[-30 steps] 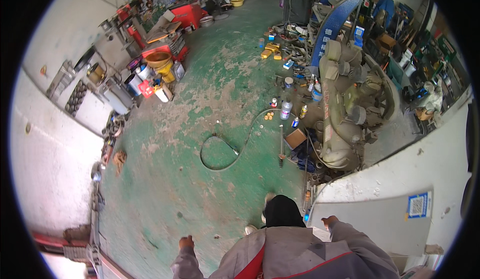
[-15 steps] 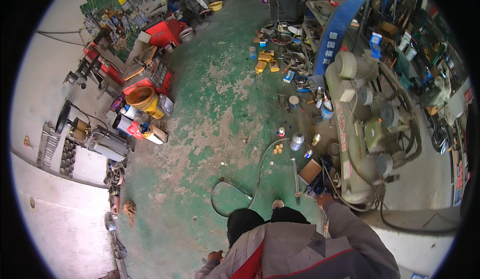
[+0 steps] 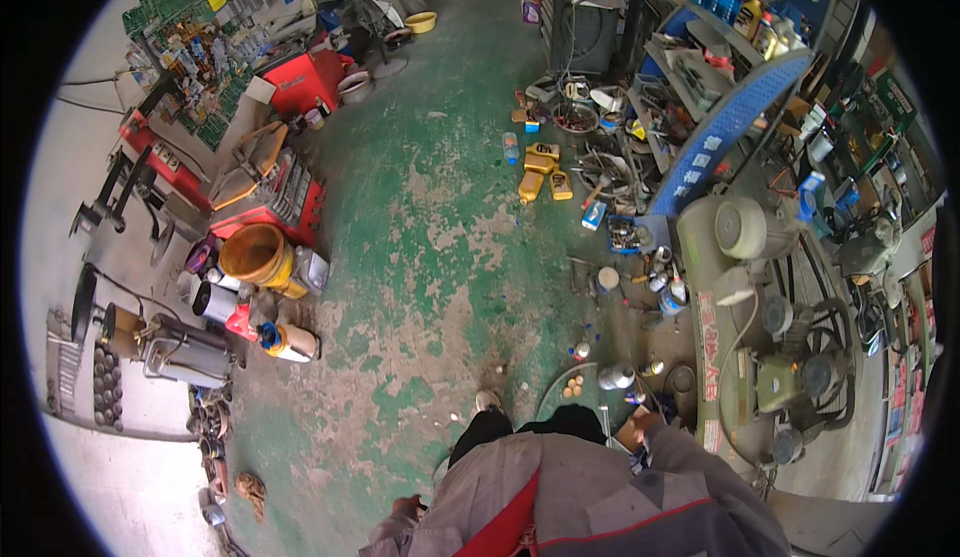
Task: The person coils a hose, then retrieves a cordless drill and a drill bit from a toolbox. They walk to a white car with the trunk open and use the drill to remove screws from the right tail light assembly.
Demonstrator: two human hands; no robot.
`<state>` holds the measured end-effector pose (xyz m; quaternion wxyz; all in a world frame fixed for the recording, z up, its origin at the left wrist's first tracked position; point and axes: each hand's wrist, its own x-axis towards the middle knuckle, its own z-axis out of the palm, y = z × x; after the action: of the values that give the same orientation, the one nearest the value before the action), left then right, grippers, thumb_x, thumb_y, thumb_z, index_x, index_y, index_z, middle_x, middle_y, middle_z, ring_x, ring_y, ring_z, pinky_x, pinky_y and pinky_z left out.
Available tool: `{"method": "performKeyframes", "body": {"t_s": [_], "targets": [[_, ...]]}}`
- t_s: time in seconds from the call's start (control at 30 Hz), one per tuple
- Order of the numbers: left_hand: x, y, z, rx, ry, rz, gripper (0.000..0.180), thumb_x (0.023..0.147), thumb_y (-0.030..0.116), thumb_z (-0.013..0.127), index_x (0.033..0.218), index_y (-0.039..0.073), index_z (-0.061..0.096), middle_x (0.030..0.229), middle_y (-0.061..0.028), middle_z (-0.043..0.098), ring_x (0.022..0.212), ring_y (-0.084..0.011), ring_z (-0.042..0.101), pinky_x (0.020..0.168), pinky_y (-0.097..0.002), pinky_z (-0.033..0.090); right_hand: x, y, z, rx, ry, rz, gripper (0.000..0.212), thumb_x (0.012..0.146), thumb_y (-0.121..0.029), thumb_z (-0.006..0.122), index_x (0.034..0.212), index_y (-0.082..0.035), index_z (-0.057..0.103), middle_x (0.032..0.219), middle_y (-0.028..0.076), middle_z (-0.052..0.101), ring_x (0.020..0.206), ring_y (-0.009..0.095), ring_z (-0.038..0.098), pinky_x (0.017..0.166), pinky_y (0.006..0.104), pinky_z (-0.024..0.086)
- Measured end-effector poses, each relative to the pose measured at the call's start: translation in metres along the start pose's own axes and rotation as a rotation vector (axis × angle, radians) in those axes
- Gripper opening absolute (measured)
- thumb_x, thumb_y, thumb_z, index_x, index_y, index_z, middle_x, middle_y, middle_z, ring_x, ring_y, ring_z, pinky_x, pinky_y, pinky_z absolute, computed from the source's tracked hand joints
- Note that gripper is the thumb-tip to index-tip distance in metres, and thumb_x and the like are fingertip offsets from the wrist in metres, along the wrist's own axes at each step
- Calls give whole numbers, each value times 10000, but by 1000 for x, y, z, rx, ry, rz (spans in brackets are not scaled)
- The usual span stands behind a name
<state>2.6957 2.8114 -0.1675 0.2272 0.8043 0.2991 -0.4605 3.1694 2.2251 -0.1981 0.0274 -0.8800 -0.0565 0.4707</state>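
Observation:
My left hand [image 3: 407, 507] hangs low beside my grey jacket [image 3: 500, 477], above the bare floor. Its fingers are too small to read, and I see no clear object in them. On the other side my right hand [image 3: 645, 425] is held out over a brown box [image 3: 630, 431] on the floor; whether it touches the box cannot be made out, and its fingers are partly lost against the clutter. Just ahead of it stand a silver spray can [image 3: 616, 377] and a few small round tan pieces [image 3: 573, 386]. A hose [image 3: 548, 389] curves on the floor nearby.
A large air compressor [image 3: 715, 347] fills the right side, with a blue curved panel [image 3: 728, 132] behind it. Yellow bottles [image 3: 540, 165] and tools lie ahead of it. Along the left stand a yellow bucket [image 3: 258, 252], a white jug [image 3: 292, 342] and a red machine [image 3: 305, 82].
Floor objects sit lower in the picture, and the view reaches farther ahead. One shoe has come forward. My body now covers most of the hose. Both hands remain at my sides.

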Motion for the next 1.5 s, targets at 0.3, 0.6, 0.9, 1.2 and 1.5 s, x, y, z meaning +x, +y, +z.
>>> {"method": "performKeyframes", "body": {"t_s": [0.3, 0.6, 0.9, 1.2, 1.5], "targets": [[155, 123, -456, -445, 583, -44, 533, 874, 527, 629, 1037, 27, 715, 1087, -234, 724, 1065, -418, 674, 941, -488, 520, 76, -129, -107, -31, -127, -40, 542, 825, -323, 683, 1350, -205, 622, 1006, 157, 758, 964, 356, 730, 832, 486, 566], [291, 155, -606, 270, -11, -30, 481, 937, 498, 557, 1245, 149, 682, 1153, -221, 718, 1114, -417, 670, 956, -493, 528, 311, -297, -327, 364, -115, 36, 426, 954, -461, 624, 1078, -71, 742, 853, 162, 755, 711, 330, 733, 646, 474, 570], [380, 156, -767, 69, -44, -83, 460, 944, 456, 543, 1301, 181, 637, 1145, -208, 722, 1106, -407, 678, 938, -498, 534, 474, -485, -719, 448, 407, -162, 532, 926, -520, 590, 1010, -11, 717, 1033, 252, 707, 1029, 453, 648, 925, 491, 514], [588, 200, -1092, 472, 27, 14, 521, 888, 431, 633, 1356, 212, 568, 1081, -156, 744, 1054, -363, 706, 884, -508, 546, 607, -609, -798, 370, 332, -17, 452, 921, -477, 659, 1046, -48, 726, 811, 149, 731, 757, 323, 703, 729, 438, 542], [770, 362, -1549, -47, 332, 472, 296, 1025, 318, 543, 1041, 67, 698, 941, -122, 722, 825, -232, 684, 664, -381, 549, 687, -669, -793, 224, -43, 96, 452, 893, -301, 633, 1338, -220, 635, 1011, 141, 747, 952, 327, 725, 843, 480, 564]]}}
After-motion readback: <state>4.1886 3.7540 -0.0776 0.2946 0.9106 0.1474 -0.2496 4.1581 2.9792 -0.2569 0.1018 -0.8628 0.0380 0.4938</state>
